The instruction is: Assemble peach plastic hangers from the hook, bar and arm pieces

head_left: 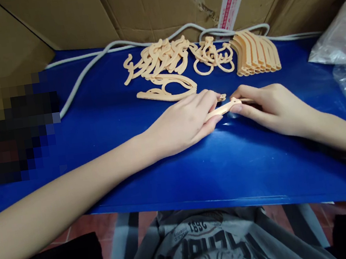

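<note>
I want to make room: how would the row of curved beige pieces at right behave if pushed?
The row of curved beige pieces would probably slide, the blue tabletop being glossy. It may spread apart, since no band shows around it. Each piece looks stiff and probably light: slim, holding its curve.

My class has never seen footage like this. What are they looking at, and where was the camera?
There is no machine here, just a person's two bare hands. The one picture comes from a camera worn on that person's head, looking forward and down. The left hand and right hand grip a peach-coloured piece between them, above a blue surface. Farther back lie a heap of curved pieces, a tangle of looped pieces and a neat row of long pieces.
</note>
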`<state>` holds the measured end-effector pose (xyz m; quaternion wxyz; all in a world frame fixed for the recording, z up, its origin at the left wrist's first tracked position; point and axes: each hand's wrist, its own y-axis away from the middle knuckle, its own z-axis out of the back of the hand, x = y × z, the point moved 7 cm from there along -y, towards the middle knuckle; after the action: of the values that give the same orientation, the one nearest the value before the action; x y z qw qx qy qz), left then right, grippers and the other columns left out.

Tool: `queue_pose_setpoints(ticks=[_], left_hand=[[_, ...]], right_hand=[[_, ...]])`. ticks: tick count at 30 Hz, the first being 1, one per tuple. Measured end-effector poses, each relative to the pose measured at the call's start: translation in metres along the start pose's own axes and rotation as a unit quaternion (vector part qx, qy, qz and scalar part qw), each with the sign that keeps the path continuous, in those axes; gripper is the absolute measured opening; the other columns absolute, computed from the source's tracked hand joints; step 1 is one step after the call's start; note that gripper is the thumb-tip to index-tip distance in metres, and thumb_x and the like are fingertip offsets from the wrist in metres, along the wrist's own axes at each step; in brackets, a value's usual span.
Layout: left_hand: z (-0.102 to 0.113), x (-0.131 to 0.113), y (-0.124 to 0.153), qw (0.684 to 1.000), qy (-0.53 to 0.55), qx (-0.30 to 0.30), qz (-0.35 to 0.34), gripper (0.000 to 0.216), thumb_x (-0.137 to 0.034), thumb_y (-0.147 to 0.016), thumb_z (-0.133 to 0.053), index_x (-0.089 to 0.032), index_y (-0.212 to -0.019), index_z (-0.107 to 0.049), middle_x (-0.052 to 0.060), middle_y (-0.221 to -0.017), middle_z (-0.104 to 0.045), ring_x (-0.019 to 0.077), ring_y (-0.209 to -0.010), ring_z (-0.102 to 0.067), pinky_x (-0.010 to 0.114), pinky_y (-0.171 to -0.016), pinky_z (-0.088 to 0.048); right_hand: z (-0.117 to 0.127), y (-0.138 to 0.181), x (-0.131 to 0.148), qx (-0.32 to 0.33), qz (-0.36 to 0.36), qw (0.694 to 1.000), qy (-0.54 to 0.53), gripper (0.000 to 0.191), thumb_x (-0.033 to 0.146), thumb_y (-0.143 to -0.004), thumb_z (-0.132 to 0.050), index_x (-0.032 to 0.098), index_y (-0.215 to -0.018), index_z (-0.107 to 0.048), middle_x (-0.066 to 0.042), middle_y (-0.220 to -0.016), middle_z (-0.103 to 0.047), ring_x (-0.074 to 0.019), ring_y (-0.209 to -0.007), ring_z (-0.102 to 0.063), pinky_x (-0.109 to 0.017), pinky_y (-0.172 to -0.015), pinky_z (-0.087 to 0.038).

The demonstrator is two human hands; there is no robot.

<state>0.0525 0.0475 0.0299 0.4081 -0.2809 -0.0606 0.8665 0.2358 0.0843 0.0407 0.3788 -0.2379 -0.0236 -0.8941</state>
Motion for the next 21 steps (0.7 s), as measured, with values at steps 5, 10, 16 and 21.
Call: queue_pose_setpoints(ticks=[5,10,16,21], left_hand=[[0.0,-0.003,0.001,1.0,0.005,0.002,-0.011,0.018,-0.028,-0.12,-0.044,-0.019,-0.124,-0.058,0.019,-0.145,-0.076,0.0335,-0.138,-0.075,0.051,-0.121,-0.06],[0.001,-0.007,0.001,1.0,-0.004,0.011,-0.023,0.024,-0.029,-0.122,-0.039,-0.019,-0.123,-0.061,0.019,-0.142,-0.076,0.0341,-0.143,-0.072,0.053,-0.123,-0.06],[0.0,-0.003,0.0,0.999,-0.012,0.011,-0.047,0.026,-0.027,-0.122,-0.04,-0.016,-0.128,-0.063,0.021,-0.152,-0.072,0.034,-0.145,-0.071,0.052,-0.128,-0.057],[-0.005,0.003,0.003,0.999,-0.026,0.002,-0.047,0.034,-0.032,-0.124,-0.038,-0.013,-0.139,-0.062,0.023,-0.163,-0.065,0.0361,-0.15,-0.067,0.056,-0.133,-0.053]], right_hand=[[-0.004,0.003,0.0,0.011,0.005,1.0,-0.006,0.068,0.087,-0.114,-0.041,0.025,-0.108,-0.071,-0.003,-0.077,-0.074,-0.0218,-0.063,-0.066,-0.034,-0.065,-0.041],[-0.006,0.01,0.011,0.008,0.016,0.999,0.03,0.073,0.085,-0.117,-0.03,0.027,-0.11,-0.074,-0.003,-0.074,-0.071,-0.0204,-0.056,-0.059,-0.035,-0.061,-0.037],[-0.004,0.009,0.009,-0.006,-0.021,0.999,0.038,0.074,0.091,-0.113,-0.037,0.026,-0.106,-0.071,-0.005,-0.081,-0.077,-0.0216,-0.061,-0.064,-0.034,-0.062,-0.035],[-0.005,0.005,0.004,-0.007,-0.074,0.997,0.009,0.08,0.099,-0.107,-0.036,0.025,-0.098,-0.067,-0.004,-0.076,-0.073,-0.0203,-0.061,-0.058,-0.034,-0.065,-0.034]])
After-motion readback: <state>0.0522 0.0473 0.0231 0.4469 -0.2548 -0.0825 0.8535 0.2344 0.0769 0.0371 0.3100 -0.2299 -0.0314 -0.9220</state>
